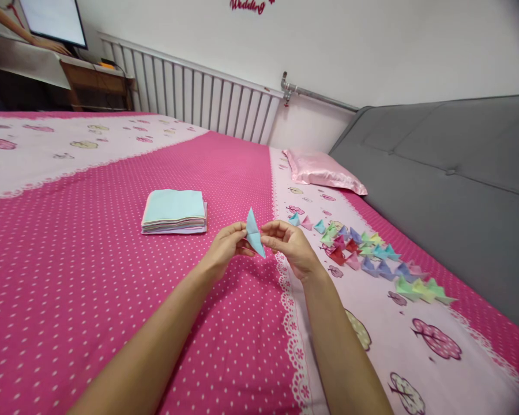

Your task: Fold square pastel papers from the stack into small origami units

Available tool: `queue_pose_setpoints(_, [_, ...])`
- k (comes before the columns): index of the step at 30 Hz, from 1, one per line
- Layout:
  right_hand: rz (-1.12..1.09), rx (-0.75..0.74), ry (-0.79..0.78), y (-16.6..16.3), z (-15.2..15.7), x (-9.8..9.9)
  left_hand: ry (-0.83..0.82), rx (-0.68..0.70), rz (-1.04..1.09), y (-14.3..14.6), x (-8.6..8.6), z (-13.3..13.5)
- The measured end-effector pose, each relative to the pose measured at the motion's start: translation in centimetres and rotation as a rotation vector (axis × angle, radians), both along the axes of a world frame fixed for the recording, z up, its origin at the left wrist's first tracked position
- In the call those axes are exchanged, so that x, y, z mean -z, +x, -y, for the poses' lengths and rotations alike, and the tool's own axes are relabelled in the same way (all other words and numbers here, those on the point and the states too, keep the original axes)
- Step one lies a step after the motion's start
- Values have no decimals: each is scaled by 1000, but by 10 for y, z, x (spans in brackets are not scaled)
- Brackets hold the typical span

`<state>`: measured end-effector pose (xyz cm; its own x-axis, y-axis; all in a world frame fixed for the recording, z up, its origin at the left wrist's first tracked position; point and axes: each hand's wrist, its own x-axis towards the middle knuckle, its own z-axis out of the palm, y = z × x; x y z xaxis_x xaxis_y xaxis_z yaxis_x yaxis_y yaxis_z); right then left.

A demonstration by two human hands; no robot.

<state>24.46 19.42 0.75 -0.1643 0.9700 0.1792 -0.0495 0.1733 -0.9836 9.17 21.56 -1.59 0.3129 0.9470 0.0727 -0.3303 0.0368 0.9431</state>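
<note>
A folded light blue paper piece (254,233) is held up over the bed between both my hands. My left hand (225,246) pinches its left side with closed fingers. My right hand (290,245) pinches its right side, fingers curled. A stack of coloured paper squares (175,211), light blue on top, lies on the pink dotted bedspread (90,253) beyond my left hand. To the right of my right hand, several small folded paper shapes (372,256) in green, blue, pink, red and purple lie in a loose row.
A pink satin pillow (322,170) lies near the grey padded headboard (454,178) on the right. A white radiator (199,98) lines the far wall. At the top left, another person's arm (21,31) rests on a desk by a monitor (54,20).
</note>
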Motion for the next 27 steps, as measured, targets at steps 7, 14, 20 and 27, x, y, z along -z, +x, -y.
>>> queue_pose_setpoints(7, [-2, -13, -19, 1, 0, 0, -11, 8, 26, 0, -2, 1])
queue_pose_setpoints(14, [-5, -7, -46, 1, -1, 0, -37, 20, 69, -1, -6, 4])
queue_pose_setpoints(20, [1, -5, -5, 2, -1, 1, -34, 25, 76, 0, -7, 4])
queue_pose_setpoints(27, [51, 29, 112, -1, -1, 1, -23, 3, 6, 1, -4, 3])
